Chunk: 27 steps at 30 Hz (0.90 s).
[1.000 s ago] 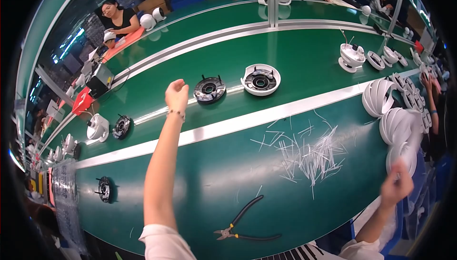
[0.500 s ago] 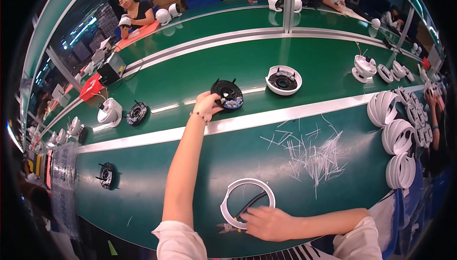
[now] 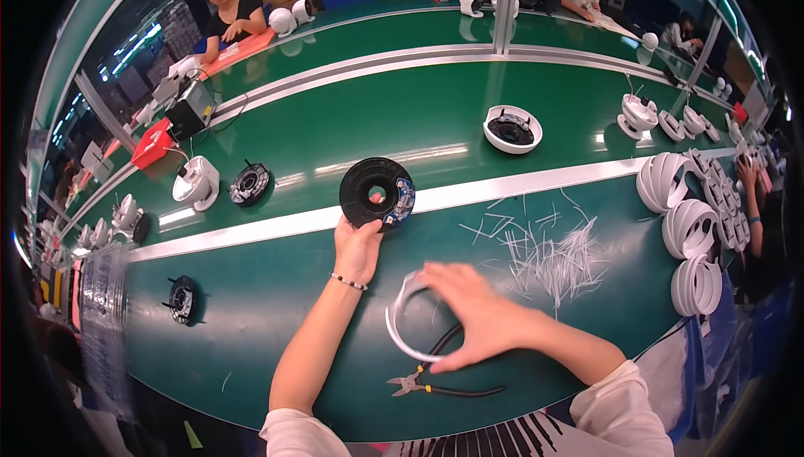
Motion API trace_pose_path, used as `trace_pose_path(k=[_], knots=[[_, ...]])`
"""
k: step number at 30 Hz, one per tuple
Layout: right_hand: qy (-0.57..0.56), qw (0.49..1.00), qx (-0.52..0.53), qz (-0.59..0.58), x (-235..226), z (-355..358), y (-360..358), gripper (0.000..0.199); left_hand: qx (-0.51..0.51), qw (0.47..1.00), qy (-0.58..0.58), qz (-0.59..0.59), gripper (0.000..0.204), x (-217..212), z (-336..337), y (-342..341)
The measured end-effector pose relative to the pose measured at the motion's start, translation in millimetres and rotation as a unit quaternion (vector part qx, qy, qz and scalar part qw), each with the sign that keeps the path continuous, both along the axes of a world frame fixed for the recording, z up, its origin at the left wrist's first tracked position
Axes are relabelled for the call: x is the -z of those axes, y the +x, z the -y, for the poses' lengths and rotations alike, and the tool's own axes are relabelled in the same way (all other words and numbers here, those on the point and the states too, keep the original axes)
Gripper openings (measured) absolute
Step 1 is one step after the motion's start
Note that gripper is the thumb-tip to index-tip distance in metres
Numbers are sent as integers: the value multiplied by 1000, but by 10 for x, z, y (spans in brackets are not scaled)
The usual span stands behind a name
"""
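Observation:
In my left hand, raised over the bench's metal edge strip, is a round black disc-shaped housing with a blue circuit board on one side and a hole in its middle. My right hand, slightly blurred, spans a white plastic ring, with the thumb at its lower edge and fingertips at its upper edge. Just below the ring lie diagonal cutters with black handles, jaws pointing left; the right hand partly covers one handle.
White cut strips lie scattered right of centre. Stacked white rings stand at the right. A black housing rests at the left; another sits in a white ring on the far belt. A red bin is at far left. Other people sit beyond.
My left hand has drawn the black housing nearer and turned its face up toward me. My right hand has gone from beside the cutters to gripping the white ring, uncovering the cutters.

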State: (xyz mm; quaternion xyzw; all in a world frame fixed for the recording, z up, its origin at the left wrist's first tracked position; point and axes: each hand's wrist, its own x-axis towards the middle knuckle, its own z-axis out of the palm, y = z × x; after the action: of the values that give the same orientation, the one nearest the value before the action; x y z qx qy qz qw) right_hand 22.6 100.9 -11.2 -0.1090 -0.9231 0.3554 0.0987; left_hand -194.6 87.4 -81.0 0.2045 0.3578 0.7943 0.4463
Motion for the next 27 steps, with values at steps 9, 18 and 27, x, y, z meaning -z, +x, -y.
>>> trace_pose_path(k=[9,18,27], knots=[[-201,908,286,-231,269,-276,-389,124,157,987,-11,-2,55,-111,237,541],[-85,968,161,-174,173,-181,-432,115,335,911,-22,239,70,-259,358,205],[-85,967,182,-158,96,-85,-488,108,282,933,-12,223,69,-287,393,220]])
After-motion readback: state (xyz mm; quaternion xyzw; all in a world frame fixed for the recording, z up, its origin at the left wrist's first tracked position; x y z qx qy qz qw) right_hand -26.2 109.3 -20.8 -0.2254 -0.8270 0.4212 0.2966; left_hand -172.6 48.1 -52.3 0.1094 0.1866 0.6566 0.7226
